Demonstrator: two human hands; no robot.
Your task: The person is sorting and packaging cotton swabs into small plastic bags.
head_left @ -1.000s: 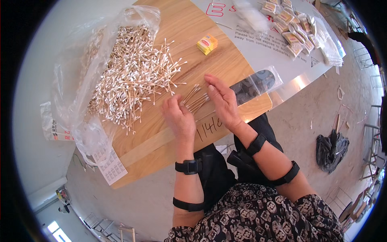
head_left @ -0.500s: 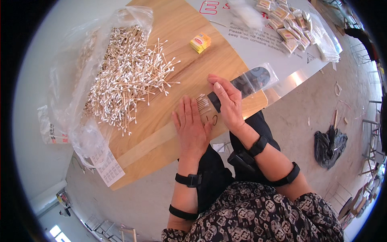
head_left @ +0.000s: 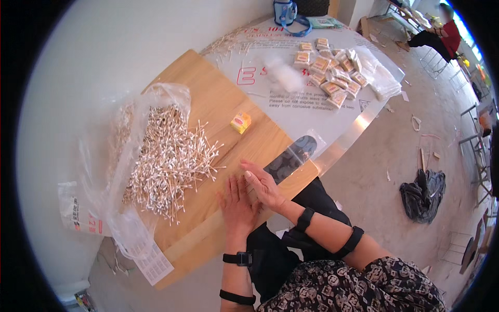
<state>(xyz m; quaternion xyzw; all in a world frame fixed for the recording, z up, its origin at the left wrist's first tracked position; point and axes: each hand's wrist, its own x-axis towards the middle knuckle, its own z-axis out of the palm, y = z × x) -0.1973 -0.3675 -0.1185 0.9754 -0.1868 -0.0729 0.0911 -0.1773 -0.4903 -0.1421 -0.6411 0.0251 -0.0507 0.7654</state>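
My left hand (head_left: 239,207) lies flat on the wooden board (head_left: 208,83), fingers stretched forward. Right beside it, my right hand (head_left: 266,190) rests on its edge with the fingers extended and the thumb uppermost. The two hands nearly meet; the small group of cotton swabs between them is almost wholly hidden. Just beyond my right hand is a dark, round-ended patterned piece in a clear sleeve (head_left: 293,158). Left of my hands, a big heap of loose cotton swabs (head_left: 169,161) spills from a clear plastic bag (head_left: 122,208). A small yellow box (head_left: 240,122) stands farther back.
Several small packets of swabs (head_left: 332,73) lie on the grey printed sheet (head_left: 312,101), with a stack of clear bags (head_left: 382,78) beside them. A blue bag (head_left: 285,13) stands at the back. A black plastic bag (head_left: 423,195) is on the floor; a seated person (head_left: 448,39) is far right.
The view has tilted up, showing more of the far table. My right hand has come in against my left, covering the swabs that showed between them.
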